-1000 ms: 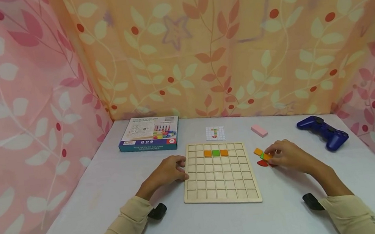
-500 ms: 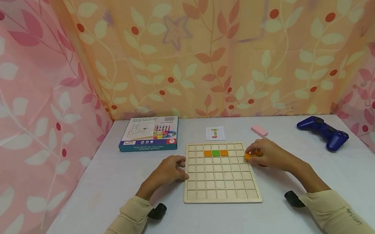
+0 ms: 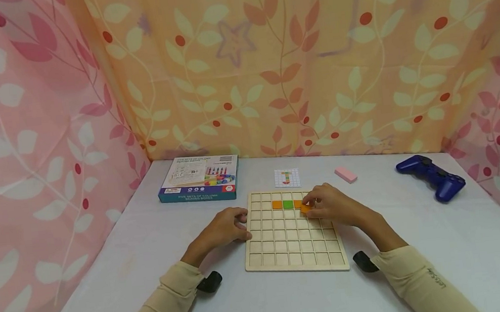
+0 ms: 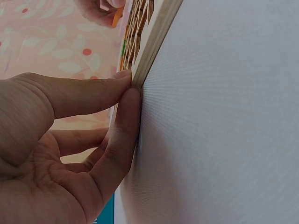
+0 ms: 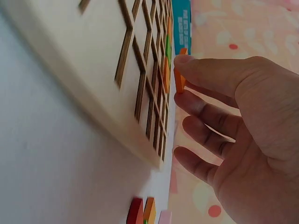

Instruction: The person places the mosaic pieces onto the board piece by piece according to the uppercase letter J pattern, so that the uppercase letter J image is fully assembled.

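Note:
A wooden grid board [image 3: 293, 245] lies on the table, with an orange tile [image 3: 277, 204], a green tile [image 3: 287, 204] and another orange tile in a row near its far side. At the board's left edge, my left hand [image 3: 227, 226] pinches the rim between thumb and index finger, as the left wrist view shows [image 4: 88, 140]. Over the board's right part, my right hand [image 3: 335, 204] pinches a loose orange square tile [image 5: 180, 74] above the surface. Its fingers partly cover the right-hand tile of the row in the head view.
A small gridded pattern card [image 3: 287, 178] lies behind the board. Farther back left is a boxed set [image 3: 199, 179]. A pink block [image 3: 345, 174] and a blue game controller [image 3: 430, 176] lie right. In the right wrist view, a red piece [image 5: 135, 211] and others lie beside the board.
My right hand has lifted an orange tile from the loose pieces right of the board and carried it left over the grid. My left hand has stayed at the board's edge.

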Action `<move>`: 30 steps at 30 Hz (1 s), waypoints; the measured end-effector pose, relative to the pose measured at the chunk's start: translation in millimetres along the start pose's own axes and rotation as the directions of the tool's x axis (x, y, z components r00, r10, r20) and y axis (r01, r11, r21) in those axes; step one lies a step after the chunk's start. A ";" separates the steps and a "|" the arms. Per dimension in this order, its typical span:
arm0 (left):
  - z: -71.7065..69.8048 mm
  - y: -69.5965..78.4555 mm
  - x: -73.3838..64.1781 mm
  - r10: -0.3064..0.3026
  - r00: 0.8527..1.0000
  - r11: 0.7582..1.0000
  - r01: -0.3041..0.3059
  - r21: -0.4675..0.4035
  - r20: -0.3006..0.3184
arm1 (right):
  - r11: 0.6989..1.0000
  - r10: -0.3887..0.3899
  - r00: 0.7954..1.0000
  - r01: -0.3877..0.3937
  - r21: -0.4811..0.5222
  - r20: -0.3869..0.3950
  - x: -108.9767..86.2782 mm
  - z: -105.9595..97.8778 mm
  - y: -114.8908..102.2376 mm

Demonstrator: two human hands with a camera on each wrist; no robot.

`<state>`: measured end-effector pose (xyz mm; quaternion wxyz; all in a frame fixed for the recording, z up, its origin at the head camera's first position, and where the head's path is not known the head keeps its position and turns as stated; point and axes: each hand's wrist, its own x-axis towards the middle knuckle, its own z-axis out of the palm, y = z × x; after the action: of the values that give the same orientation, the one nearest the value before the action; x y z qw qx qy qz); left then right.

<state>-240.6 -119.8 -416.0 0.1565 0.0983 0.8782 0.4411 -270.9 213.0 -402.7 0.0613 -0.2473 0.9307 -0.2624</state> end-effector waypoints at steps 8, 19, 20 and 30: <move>-0.4 -1.1 0.2 0.004 1.000 1.000 -0.004 -0.007 -0.001 | 0.997 -0.075 0.997 0.075 -0.033 0.011 15.7 9.5 -12.7; -1.4 -2.1 0.1 0.012 1.000 1.000 -0.012 -0.001 0.006 | 0.991 -0.117 0.993 0.118 -0.061 0.017 24.4 16.9 -25.3; -1.4 -2.3 0.3 0.013 1.000 1.000 -0.013 0.000 0.006 | 0.991 -0.115 0.993 0.116 -0.063 0.019 24.3 16.9 -26.2; -0.8 -2.8 1.4 0.021 1.000 1.000 -0.021 -0.002 0.004 | 0.993 -0.105 0.994 0.106 -0.052 0.020 23.5 18.8 -27.9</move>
<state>-242.3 -121.6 -418.1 0.1536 0.1080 0.8765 0.4433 -274.7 172.2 -403.9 0.0488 -0.2998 0.9225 -0.2382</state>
